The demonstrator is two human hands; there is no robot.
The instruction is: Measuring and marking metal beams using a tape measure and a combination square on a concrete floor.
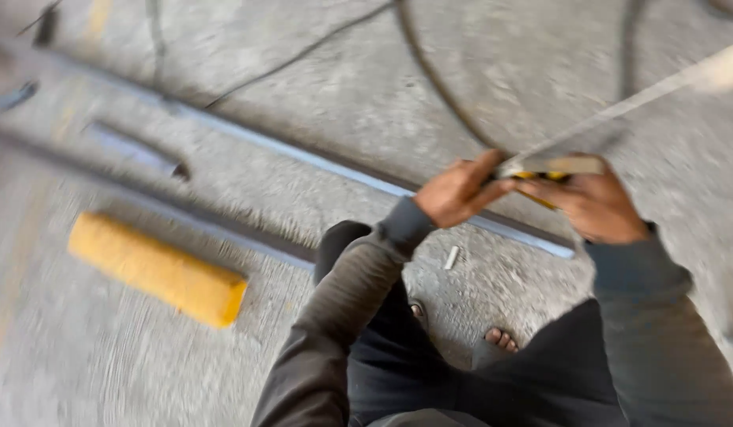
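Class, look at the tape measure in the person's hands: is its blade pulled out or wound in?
Pulled out. The tape measure sits between both hands, and its pale blade stretches away toward the upper right.

Layout as I read it, taken from the two grips: left grip (pixel 459 190) and right grip (pixel 592 207) meet on the tape measure (pixel 550 168), whose blade (pixel 643 96) runs up and right. Metal bar (pixel 343 168) lies on the floor (pixel 82 364) beneath both grips, running far left. Block (pixel 157 269) well left and nearer me. Small cylinder (pixel 452 257) just below the left grip. Cables (pixel 438 79) beyond.
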